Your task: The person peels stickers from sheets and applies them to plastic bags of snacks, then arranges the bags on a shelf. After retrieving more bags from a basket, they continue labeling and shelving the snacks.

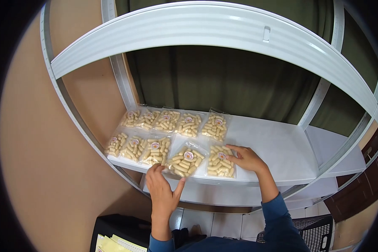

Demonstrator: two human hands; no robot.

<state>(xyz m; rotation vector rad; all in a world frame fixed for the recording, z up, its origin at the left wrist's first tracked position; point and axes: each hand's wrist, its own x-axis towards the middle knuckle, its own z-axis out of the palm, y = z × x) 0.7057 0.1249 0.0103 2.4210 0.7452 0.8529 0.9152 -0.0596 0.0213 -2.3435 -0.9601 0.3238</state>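
Note:
Clear plastic bags of pale, finger-shaped snack pieces, each with a round label, sit in two rows on a white shelf (277,155). My left hand (163,189) is at the shelf's front edge, thumb and fingers apart, just below a front-row snack bag (186,161). It holds nothing that I can see. My right hand (248,159) reaches over the rightmost front snack bag (220,164), with its fingers stretched out and touching the bag's upper right side. Behind it stands another snack bag (214,127) at the right end of the back row.
A white metal beam (206,25) curves across above the shelf, with uprights (122,80) at the sides. Dark green curtain (227,80) hangs behind. A lower shelf (239,195) lies underneath. On the floor at right is a dark plastic basket (317,231); yellow papers (117,243) lie at lower left.

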